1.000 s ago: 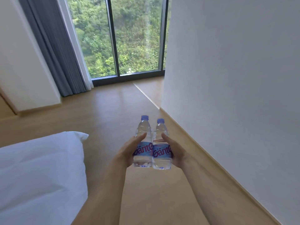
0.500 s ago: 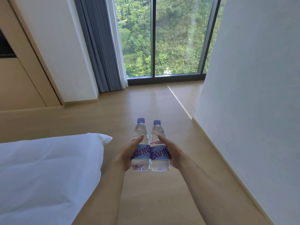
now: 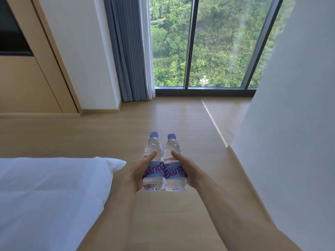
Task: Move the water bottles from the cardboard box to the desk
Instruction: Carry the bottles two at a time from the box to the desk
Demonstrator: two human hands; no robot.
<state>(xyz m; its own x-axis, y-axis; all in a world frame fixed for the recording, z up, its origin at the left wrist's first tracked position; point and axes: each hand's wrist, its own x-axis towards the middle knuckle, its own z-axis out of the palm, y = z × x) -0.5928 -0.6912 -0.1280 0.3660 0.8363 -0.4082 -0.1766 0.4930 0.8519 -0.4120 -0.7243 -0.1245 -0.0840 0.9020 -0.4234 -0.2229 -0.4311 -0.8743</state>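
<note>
Two bottles upright, side by side, touching, carried at arm's length above wood floor (image 3: 101, 134). My left hand (image 3: 135, 173) wraps left bottle (image 3: 153, 165), thumb across front. My right hand (image 3: 190, 172) wraps right bottle (image 3: 175, 167) same way. Other fingers hidden behind; cannot tell their curl. Table and box out of view. Bed (image 3: 47, 196) close on left, wall (image 3: 290, 142) close on right. Risk: smooth wet plastic slips from one-handed grip; elbow may bump wall in narrow gap.

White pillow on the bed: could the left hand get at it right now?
Probably not as things stand. The left hand grips the left water bottle, so it is occupied, though the white pillow lies just to its left with nothing between them. It would need to put the bottle down first.
</note>
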